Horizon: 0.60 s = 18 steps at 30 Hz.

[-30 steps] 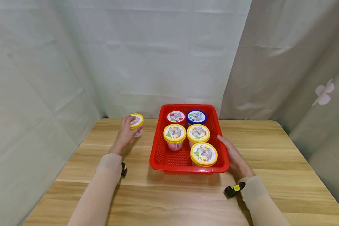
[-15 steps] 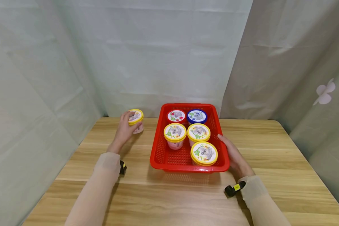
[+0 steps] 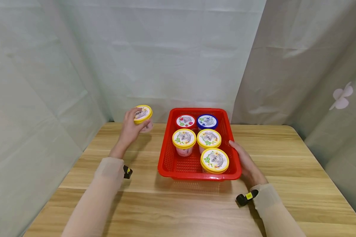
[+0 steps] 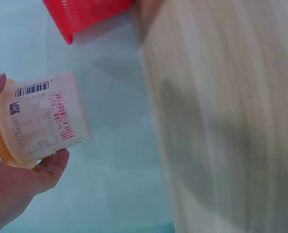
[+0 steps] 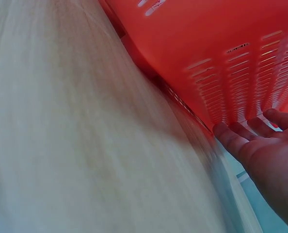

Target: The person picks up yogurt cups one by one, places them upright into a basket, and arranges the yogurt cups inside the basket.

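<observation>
My left hand (image 3: 130, 126) grips a pale pink cup with a yellow lid (image 3: 143, 114) at the back left, raised off the table. In the left wrist view, its side with barcode and red print (image 4: 49, 114) faces the camera, and thumb and fingers hold it near the lid. My right hand (image 3: 247, 166) lies against the right side of the red basket (image 3: 163, 164). In the right wrist view, its extended fingers (image 5: 231, 141) touch the slotted outer wall. Inside the basket stand a red-lidded cup (image 3: 185, 121), a blue-lidded cup (image 3: 207, 121) and three yellow-lidded cups (image 3: 184, 138).
The basket rests on a wood-grain table (image 3: 178, 210), in front of a pale hanging curtain (image 3: 166, 59). The table's back edge runs just behind the basket. Bare basket floor (image 3: 187, 168) shows at the front left inside. Each wrist wears a small black camera (image 3: 242, 199).
My left hand has lifted the yellow-lidded cup upward and slightly toward the back. The right hand and the basket stay almost where they were.
</observation>
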Each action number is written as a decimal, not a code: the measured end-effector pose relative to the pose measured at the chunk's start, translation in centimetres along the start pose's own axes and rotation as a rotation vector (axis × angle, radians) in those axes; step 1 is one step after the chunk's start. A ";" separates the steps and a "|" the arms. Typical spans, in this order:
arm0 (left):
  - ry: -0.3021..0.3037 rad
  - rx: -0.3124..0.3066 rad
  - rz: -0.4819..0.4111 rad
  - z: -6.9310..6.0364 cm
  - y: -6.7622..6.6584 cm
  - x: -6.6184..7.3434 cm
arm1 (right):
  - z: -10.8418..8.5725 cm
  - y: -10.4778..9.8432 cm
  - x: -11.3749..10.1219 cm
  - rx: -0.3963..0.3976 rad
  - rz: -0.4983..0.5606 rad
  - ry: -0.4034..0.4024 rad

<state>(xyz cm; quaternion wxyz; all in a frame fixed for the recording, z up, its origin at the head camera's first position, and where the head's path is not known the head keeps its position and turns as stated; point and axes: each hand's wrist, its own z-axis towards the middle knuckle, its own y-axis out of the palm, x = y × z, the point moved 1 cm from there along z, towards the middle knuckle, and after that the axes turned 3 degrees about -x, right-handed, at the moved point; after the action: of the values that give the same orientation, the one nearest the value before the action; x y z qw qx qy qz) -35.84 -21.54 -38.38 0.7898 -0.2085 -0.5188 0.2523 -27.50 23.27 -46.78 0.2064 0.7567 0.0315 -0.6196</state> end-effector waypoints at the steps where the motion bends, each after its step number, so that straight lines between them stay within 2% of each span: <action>1: 0.006 0.002 -0.003 0.0 -0.1 0.3 | 0.0 0.0 0.0 0.000 -0.001 -0.001; 8: 0.041 -0.006 -0.001 0.3 -0.4 2.1 | 0.0 -0.2 0.0 -0.003 -0.006 0.004; 18: 0.034 -0.014 -0.003 0.2 -0.6 2.7 | 0.1 -0.1 0.1 -0.005 -0.006 -0.006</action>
<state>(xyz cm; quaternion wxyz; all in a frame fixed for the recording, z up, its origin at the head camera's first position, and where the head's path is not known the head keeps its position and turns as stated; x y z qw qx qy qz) -35.03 -20.36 -35.97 0.7974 -0.2177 -0.5073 0.2438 -27.60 23.31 -46.88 0.2065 0.7542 0.0347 -0.6224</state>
